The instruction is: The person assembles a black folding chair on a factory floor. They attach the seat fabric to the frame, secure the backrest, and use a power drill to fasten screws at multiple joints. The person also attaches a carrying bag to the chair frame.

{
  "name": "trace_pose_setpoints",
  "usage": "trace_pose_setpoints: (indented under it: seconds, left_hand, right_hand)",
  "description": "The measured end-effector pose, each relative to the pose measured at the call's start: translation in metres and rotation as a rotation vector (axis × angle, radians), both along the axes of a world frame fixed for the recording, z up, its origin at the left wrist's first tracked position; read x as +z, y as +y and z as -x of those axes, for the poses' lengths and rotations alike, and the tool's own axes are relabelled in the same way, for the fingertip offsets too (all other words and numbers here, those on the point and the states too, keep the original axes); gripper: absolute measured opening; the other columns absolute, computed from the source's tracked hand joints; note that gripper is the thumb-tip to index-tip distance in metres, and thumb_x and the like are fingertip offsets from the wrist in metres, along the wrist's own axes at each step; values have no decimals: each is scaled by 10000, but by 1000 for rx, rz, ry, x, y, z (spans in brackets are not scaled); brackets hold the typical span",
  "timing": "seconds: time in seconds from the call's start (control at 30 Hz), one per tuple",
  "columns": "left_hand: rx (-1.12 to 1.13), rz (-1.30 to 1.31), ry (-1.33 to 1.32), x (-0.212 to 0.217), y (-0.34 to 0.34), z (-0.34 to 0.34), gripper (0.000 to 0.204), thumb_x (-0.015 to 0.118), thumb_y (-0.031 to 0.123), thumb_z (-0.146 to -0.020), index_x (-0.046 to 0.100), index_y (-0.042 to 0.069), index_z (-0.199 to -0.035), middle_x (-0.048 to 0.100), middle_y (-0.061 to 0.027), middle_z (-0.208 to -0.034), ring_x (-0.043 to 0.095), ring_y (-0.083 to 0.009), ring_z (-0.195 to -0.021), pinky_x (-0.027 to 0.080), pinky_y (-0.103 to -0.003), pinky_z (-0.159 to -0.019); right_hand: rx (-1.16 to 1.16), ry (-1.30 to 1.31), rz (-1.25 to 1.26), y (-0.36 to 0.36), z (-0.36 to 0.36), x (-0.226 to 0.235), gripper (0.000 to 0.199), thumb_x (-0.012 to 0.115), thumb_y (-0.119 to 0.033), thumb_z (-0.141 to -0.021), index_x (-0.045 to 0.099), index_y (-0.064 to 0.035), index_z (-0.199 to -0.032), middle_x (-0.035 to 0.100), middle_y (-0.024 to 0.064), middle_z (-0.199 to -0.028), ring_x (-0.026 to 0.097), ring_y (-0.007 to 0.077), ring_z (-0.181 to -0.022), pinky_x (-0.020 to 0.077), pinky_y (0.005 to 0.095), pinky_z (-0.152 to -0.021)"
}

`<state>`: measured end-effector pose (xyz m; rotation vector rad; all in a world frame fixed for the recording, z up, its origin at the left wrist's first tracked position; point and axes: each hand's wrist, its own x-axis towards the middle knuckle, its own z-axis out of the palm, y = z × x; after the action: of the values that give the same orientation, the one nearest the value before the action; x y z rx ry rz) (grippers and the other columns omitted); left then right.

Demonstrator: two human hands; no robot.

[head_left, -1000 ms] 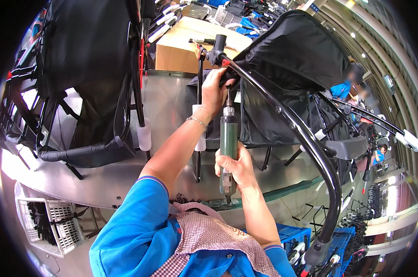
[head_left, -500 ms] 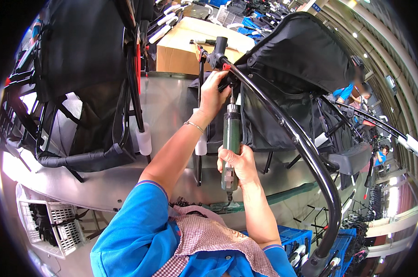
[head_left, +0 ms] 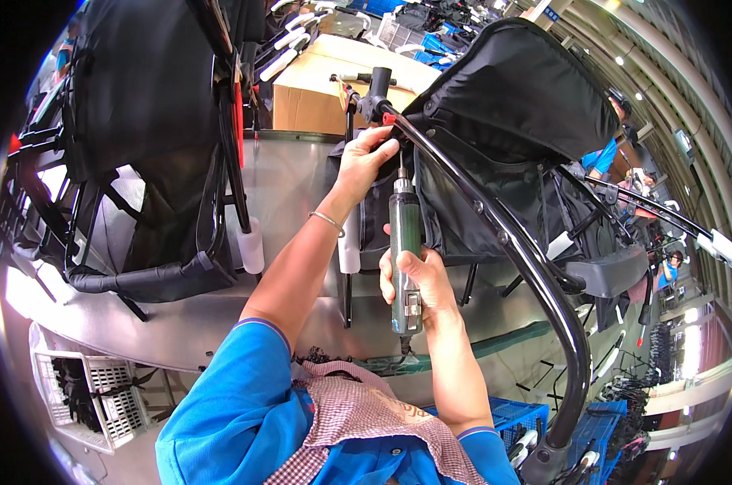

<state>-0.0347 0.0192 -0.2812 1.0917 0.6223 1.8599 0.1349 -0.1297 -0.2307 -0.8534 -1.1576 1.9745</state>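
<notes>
My right hand (head_left: 424, 279) is wrapped round a dark green electric screwdriver (head_left: 405, 230), its cord trailing from the near end. The bit points away from me, up to the dark fabric beneath a black frame tube (head_left: 495, 212) of a stroller. At that spot my left hand (head_left: 368, 166) has its fingers bent against the stroller's black part, just below a red piece (head_left: 389, 119) on the tube. What the fingertips pinch is hidden against the black. The stroller's black fabric canopy (head_left: 527, 93) rises to the right of both hands.
Another black stroller (head_left: 152, 97) stands at the left on the metal table (head_left: 289, 174). Behind lies a cardboard box (head_left: 301, 101). A white basket (head_left: 115, 396) with black parts sits at lower left, blue crates (head_left: 515, 414) at lower right. Co-workers in blue are far right.
My left hand and its forearm have shifted slightly left, and its fingers have changed their hold near the tube. The screwdriver stays upright in my right hand, nearly in place.
</notes>
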Motion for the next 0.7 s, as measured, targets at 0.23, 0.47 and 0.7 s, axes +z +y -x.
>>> trace_pose_setpoints:
  seconds: [0.23, 0.47, 0.7]
  left_hand:
    - [-16, 50, -49, 8, -4, -4, 260, 668, 117, -849, 640, 4, -1082, 597, 4, -961, 533, -77, -879, 419, -219, -824]
    - [249, -92, 377, 13, -22, -4, 323, 574, 194, -916, 572, 6, -1179, 628, -37, -1055, 555, -134, -962, 439, -273, -871]
    - [-228, 223, 1305, -94, -146, 57, 94, 603, 112, -834, 636, 58, -903, 647, -73, -756, 570, -204, -661, 468, -350, -648]
  right_hand:
    - [52, -76, -19, 14, -6, -3, 1033, 830, -477, -637, 291, 22, -1363, 566, 75, -718, 584, 171, -508, 491, 294, -450]
    - [37, -138, -177, 18, -5, -1, 610, 657, -633, -737, 579, -30, -788, 567, 65, -599, 569, 165, -473, 475, 289, -456]
    - [275, 483, 133, -3, 6, -45, 966, 603, -668, -733, 310, -28, -1395, 483, 39, -793, 493, 115, -569, 418, 249, -513]
